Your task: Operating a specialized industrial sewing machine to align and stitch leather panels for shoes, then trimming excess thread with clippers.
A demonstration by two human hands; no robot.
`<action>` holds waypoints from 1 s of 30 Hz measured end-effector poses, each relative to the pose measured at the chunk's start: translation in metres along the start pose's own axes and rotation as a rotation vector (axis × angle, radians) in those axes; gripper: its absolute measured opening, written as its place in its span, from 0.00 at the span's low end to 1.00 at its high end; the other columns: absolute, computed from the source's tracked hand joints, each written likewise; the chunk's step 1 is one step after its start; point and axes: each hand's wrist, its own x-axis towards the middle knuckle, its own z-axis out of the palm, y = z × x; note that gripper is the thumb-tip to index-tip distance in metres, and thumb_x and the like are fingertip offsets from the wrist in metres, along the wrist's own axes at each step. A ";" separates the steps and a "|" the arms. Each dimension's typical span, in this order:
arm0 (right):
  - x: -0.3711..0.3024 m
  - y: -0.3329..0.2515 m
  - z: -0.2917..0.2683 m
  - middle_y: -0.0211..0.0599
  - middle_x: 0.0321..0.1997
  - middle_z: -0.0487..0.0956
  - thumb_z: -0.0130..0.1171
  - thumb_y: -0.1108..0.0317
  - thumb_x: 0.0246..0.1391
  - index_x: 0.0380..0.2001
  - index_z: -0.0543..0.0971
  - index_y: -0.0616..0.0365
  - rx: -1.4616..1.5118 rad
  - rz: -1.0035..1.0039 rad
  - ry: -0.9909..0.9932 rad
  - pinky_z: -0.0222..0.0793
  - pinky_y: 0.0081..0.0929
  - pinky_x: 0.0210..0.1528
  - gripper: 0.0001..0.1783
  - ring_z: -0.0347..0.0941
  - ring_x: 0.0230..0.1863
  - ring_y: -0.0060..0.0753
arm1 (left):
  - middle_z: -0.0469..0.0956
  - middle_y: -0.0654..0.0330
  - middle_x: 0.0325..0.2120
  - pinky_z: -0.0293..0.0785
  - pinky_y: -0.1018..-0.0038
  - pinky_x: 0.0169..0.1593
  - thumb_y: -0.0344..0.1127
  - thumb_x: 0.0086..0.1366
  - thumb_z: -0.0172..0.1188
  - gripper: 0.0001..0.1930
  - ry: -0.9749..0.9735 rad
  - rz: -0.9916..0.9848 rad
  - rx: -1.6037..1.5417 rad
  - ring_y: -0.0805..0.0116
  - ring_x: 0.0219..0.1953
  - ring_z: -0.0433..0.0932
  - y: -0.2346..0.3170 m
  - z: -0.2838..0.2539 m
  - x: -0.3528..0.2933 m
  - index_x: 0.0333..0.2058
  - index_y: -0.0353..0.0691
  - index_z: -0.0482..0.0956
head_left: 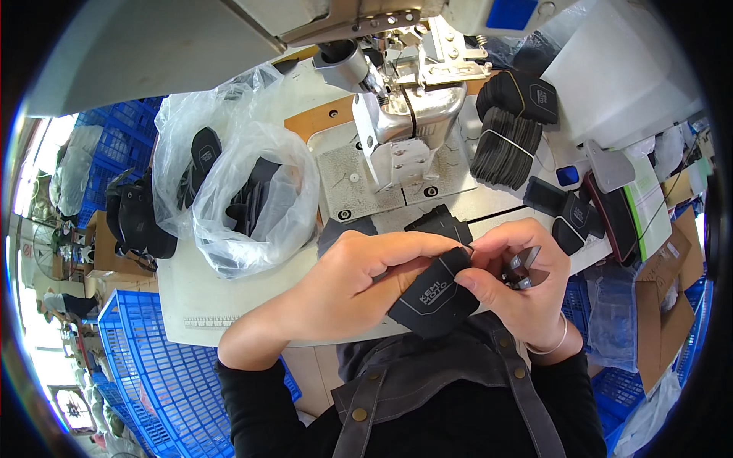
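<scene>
Just above my lap, my left hand (366,278) grips a black padded fabric piece (435,305) with pale printing and a stitched outline. My right hand (527,298) is closed around small metal thread snips (524,269), tucked in the palm. Its thumb and forefinger pinch at the upper right edge of the fabric piece; any thread there is too fine to make out. Behind my hands, more black fabric pieces (441,221) lie on the table. Beyond them stands the industrial sewing machine (412,114), its metal arm and needle area facing me.
Left on the table (183,286), an open clear plastic bag (298,164) holds black pieces. Tied stacks of black pieces (504,149) sit right of the machine, near a dark red case (611,214). Blue crates (172,374) stand lower left; a cardboard box (663,298) is at right.
</scene>
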 end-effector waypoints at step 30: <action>0.002 -0.002 -0.007 0.30 0.18 0.72 0.67 0.72 0.41 0.31 0.79 0.58 -0.335 -0.179 -0.102 0.55 0.15 0.19 0.11 0.63 0.17 0.16 | 0.77 0.53 0.25 0.68 0.80 0.28 0.27 0.58 0.56 0.13 -0.150 -0.059 0.201 0.74 0.24 0.74 0.023 -0.007 -0.001 0.42 0.29 0.73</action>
